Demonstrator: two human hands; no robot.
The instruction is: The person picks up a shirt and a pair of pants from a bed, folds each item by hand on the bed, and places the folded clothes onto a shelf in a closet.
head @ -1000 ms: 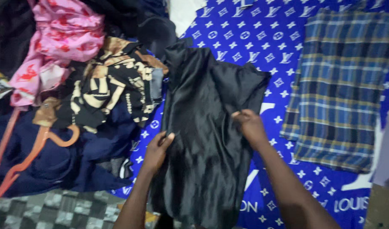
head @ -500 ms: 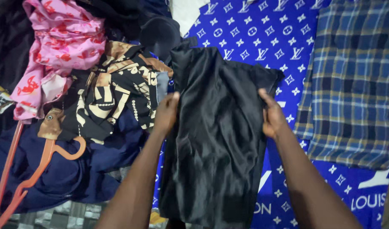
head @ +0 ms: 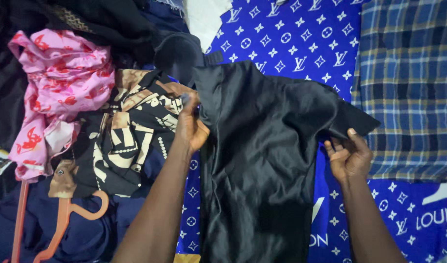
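Black satin garment (head: 262, 160) lies centre, spread over the blue patterned sheet (head: 291, 44). Left hand (head: 192, 124) at 10 o'clock pinches its left edge; right hand (head: 349, 155) at 3 o'clock pinches the sleeve corner. Farther out: black-and-tan print garment (head: 131, 136), pink floral cloth (head: 62, 83), plaid shirt (head: 408, 87) at 2 o'clock.

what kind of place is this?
Probably a home bedroom: clothes are being sorted on a blue patterned bedsheet, with a heap of garments and an orange hanger beside the black satin garment.
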